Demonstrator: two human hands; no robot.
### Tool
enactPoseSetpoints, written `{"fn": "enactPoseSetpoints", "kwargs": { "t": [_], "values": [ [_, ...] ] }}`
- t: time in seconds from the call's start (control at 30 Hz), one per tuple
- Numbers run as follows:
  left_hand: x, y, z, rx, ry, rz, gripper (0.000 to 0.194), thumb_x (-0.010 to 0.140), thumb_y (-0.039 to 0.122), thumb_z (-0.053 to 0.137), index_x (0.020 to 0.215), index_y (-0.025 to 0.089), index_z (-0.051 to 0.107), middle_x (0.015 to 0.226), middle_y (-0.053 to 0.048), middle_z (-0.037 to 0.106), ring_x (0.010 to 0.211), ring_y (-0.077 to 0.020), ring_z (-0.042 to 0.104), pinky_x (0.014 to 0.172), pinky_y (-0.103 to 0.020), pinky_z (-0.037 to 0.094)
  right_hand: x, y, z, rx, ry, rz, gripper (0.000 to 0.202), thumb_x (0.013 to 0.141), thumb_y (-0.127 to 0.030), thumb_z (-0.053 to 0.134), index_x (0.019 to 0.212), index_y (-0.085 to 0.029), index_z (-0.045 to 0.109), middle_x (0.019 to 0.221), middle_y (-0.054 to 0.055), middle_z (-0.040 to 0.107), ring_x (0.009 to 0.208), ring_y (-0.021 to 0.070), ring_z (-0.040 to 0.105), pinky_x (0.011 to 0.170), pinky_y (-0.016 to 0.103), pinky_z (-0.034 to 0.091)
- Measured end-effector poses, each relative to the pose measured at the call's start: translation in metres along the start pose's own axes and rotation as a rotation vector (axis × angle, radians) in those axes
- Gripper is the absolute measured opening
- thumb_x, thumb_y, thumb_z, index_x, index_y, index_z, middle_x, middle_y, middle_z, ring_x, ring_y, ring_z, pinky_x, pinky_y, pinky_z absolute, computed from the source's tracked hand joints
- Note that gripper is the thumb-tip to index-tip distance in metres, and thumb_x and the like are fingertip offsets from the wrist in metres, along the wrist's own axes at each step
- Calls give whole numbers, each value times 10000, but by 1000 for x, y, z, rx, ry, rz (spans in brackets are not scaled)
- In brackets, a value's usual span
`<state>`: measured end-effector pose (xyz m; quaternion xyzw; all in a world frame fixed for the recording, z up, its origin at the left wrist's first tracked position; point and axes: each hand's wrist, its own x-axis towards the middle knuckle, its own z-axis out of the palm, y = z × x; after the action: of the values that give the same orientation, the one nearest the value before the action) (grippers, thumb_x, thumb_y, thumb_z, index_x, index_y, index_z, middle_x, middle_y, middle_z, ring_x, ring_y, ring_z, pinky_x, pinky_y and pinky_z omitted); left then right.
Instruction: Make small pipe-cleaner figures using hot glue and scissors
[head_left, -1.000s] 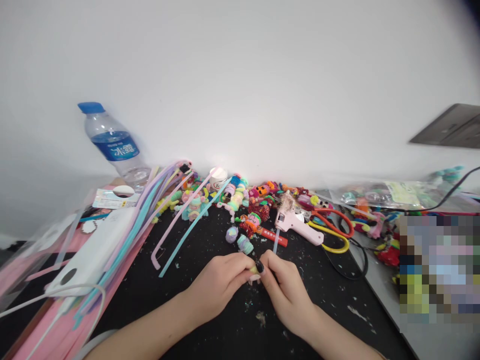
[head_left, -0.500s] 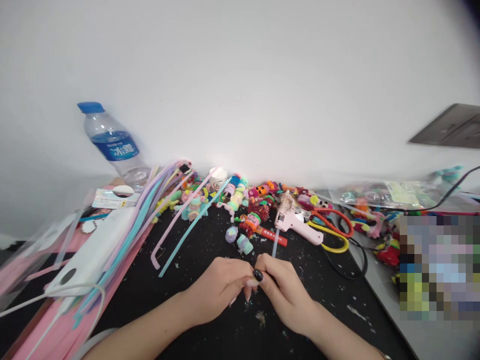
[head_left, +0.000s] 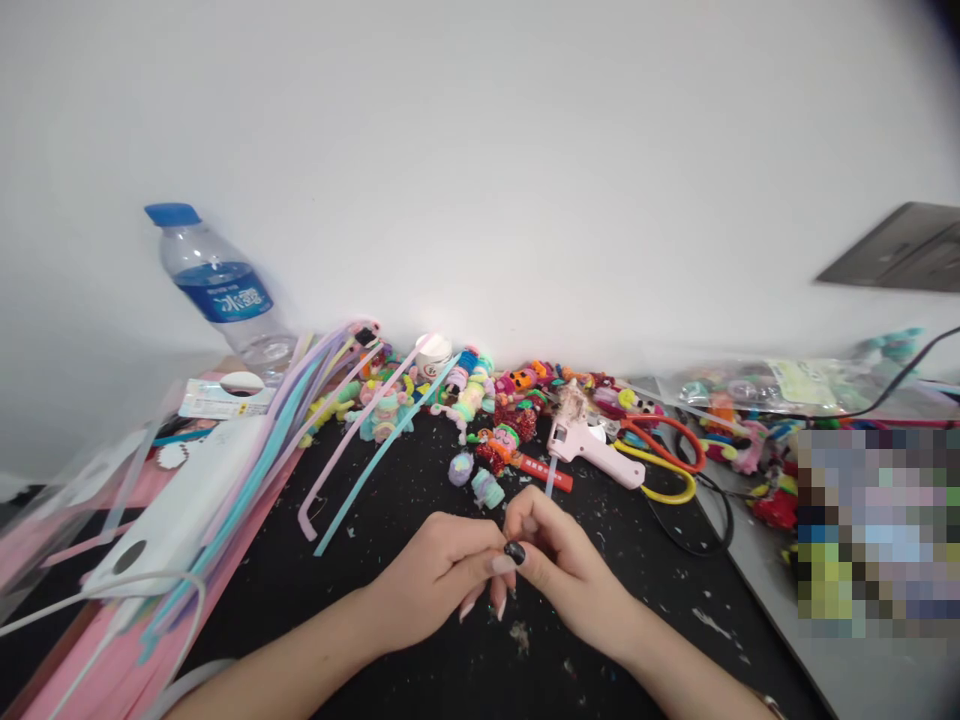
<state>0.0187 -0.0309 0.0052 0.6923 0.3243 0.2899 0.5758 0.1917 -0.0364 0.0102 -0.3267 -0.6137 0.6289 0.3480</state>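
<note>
Over the black mat my left hand (head_left: 454, 575) and my right hand (head_left: 566, 565) meet, thumb tips pressed together. Both are closed in a pinch, and whatever lies between the fingertips is hidden. Just beyond them are a small purple coil (head_left: 461, 468) and a mint-green coil (head_left: 487, 488) of fuzzy stem. A pink glue gun (head_left: 596, 450) with a clear glue stick (head_left: 552, 475) lies past my right hand. To the left of my hands rest a bent pink pipe cleaner (head_left: 341, 460) and a straight light-blue pipe cleaner (head_left: 367, 475).
Pastel pipe cleaners (head_left: 259, 470) lie bundled at left, near a leaning water bottle (head_left: 225, 290). Several fuzzy figures (head_left: 517, 400) line the wall. Orange-handled scissors (head_left: 697, 445) and yellow-handled scissors (head_left: 679, 490) lie right of the glue gun. A clear bag (head_left: 750, 385) sits at back right.
My right index finger has lifted and arched a little away from the left fingers. The fingertips stay together, and the view has shifted slightly.
</note>
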Motion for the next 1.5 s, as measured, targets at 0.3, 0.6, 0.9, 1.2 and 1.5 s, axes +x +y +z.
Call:
{"fn": "enactPoseSetpoints", "kwargs": {
  "t": [0.3,0.6,0.9,1.2,1.5],
  "values": [
    [2,-4,1,-129,100,-101,416,891,427,391,651,127,549,502,-10,585,365,-62,408,388,-172,327,-1,0,1,-342,225,-109,66,849,-242,523,839,-186,557,682,-6,530,581,122,465,542,236,382],
    [2,-3,-13,218,373,8,336,921,336,339,748,150,559,614,0,557,507,-104,480,523,-222,394,3,9,0,-155,398,61,188,832,-358,543,822,-171,559,570,-25,522,451,94,449,404,195,364],
    [11,-18,-34,641,502,13,385,765,257,599,1134,216,497,1120,-77,563,1050,-251,509,913,-413,397,9,5,-9,-108,519,28,143,789,-301,615,770,-160,594,720,2,544,527,85,439,420,190,328],
    [9,-11,-29,598,396,134,182,822,156,535,998,196,563,975,-37,602,930,-172,555,850,-295,429,11,5,-9,-38,521,45,162,769,-300,635,698,-158,604,695,-7,552,517,82,406,430,202,287],
    [5,-7,-17,572,279,291,180,846,128,521,1010,196,554,959,-46,582,902,-152,552,825,-261,437,9,5,-7,-93,411,28,157,797,-270,617,684,-162,598,684,-10,548,582,101,446,510,211,338]
  ]
}}
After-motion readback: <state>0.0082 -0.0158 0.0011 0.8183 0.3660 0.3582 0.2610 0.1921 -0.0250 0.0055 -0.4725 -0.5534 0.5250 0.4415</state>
